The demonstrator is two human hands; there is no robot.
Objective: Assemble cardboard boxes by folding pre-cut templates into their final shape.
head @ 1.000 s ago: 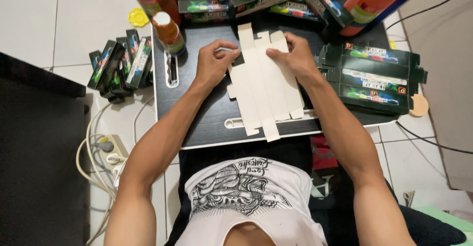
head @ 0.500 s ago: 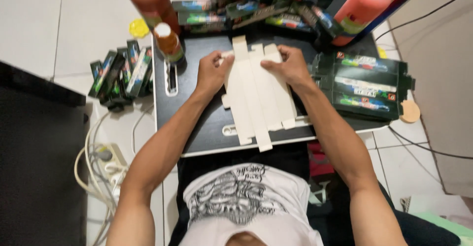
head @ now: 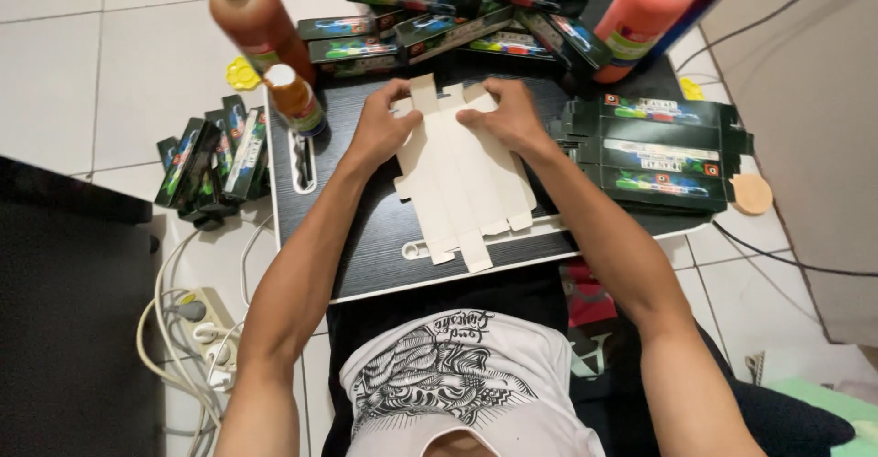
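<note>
The flat carton blank [head: 462,178] is lying unfolded, plain side up, in the middle of the dark desk [head: 366,247], long way running from far to near.

Going left to right: there's a heap of folded green boxes [head: 210,160] on the floor tiles, then a big brown bottle [head: 251,22] and a small orange bottle [head: 294,100] at the desk's far left corner. The left hand [head: 384,128] has its fingers bent down on the blank's far left edge, pressing more than pinching as far as I can tell. The right hand [head: 508,114] lies flat on the far right flaps, open, nothing closed around. Further right sits a stack of flattened green cartons [head: 663,150], with a red bottle [head: 645,18] behind.

Handling-wise it looks like thin card: light, stiff along the panels, floppy at the creases, easy to dent. I'd hold it by the side panels beside a score line, not the small end tabs.
</note>
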